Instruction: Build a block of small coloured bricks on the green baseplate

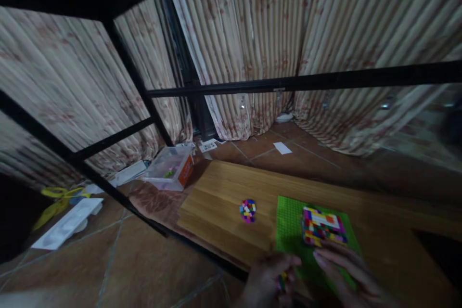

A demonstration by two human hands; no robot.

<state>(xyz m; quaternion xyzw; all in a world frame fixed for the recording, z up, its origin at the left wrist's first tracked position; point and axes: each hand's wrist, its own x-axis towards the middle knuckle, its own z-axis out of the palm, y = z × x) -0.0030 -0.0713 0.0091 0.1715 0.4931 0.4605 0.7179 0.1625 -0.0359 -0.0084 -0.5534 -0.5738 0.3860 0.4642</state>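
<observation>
A green baseplate (pixel 286 216) lies on the wooden board, carrying a low rectangular build of colourful toy bricks (pixel 324 225) with a white and orange middle. My left hand (pixel 269 274) is at the plate's near left side, curled round a few small toy bricks (pixel 282 280) that partly show between its fingers. At the near edge of the build is my right hand (pixel 348 269), thumb and forefinger close together; blur hides whether a brick is between them. Left of the plate, a small pile of loose toy bricks (pixel 248 211) rests on the wood.
The wooden board (pixel 220 192) stands low over a tiled floor, within a black metal frame (pixel 231 87). A clear plastic box (pixel 169 168) with some pieces inside stands beyond its left end. White moulded packaging (pixel 68 224) and yellow straps (pixel 57 197) lie at far left. Striped curtains (pixel 267 33) hang behind.
</observation>
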